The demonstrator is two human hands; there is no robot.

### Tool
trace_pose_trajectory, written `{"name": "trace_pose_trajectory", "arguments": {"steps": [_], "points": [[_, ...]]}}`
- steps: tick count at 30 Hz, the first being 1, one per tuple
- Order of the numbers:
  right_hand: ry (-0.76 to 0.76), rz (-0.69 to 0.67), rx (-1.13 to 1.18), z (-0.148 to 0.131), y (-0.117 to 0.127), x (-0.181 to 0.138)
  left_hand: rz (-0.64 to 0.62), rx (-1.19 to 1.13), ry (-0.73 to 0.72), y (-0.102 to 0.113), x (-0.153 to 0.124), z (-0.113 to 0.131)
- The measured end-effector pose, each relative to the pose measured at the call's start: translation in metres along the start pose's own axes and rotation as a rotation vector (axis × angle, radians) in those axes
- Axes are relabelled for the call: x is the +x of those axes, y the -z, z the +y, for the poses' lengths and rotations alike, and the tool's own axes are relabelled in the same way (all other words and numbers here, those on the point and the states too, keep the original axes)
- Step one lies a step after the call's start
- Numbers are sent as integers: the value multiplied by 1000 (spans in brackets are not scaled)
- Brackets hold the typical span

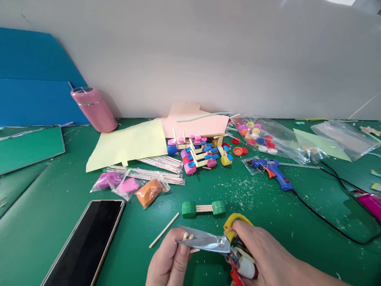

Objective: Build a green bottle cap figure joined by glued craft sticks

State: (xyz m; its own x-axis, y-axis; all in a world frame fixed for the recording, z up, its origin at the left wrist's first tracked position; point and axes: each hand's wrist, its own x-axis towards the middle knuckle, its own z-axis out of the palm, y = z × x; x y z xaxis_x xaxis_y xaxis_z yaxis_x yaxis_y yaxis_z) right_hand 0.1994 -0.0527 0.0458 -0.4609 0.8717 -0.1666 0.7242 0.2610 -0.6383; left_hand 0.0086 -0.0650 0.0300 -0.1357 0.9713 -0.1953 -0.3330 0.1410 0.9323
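Note:
My left hand (168,265) is closed, pinching short pale wooden sticks (187,236) between thumb and fingers. In my right hand (268,263) is a pair of scissors (213,243) with one yellow and one red handle. Their blades are a little apart and reach across the sticks at my left fingertips; I cannot tell whether they are cutting. Just beyond the blades lies a piece made of two green bottle caps (189,209) joined by sticks. A single loose stick (164,230) rests left of it.
A phone (83,245) lies at the front left, near bagged clay (149,193) and bundled sticks (147,175). Cap-and-stick pieces (199,155) stand at centre back. Rightward are a blue glue gun (276,173) with a trailing cord and a bag of caps (258,133). A pink bottle (95,110) leans at back left.

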Motion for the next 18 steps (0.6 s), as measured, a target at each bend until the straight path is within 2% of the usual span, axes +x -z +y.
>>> {"name": "trace_pose_trajectory", "arguments": {"steps": [3, 8, 18], "points": [[5, 10, -7, 0, 0, -1, -64, -43, 29, -2, 3, 6], [-18, -5, 8, 0, 2, 0, -74, -30, 81, -2, 7, 9], [-72, -72, 60, -6, 8, 1, -65, 104, -45, 3, 7, 5]]}}
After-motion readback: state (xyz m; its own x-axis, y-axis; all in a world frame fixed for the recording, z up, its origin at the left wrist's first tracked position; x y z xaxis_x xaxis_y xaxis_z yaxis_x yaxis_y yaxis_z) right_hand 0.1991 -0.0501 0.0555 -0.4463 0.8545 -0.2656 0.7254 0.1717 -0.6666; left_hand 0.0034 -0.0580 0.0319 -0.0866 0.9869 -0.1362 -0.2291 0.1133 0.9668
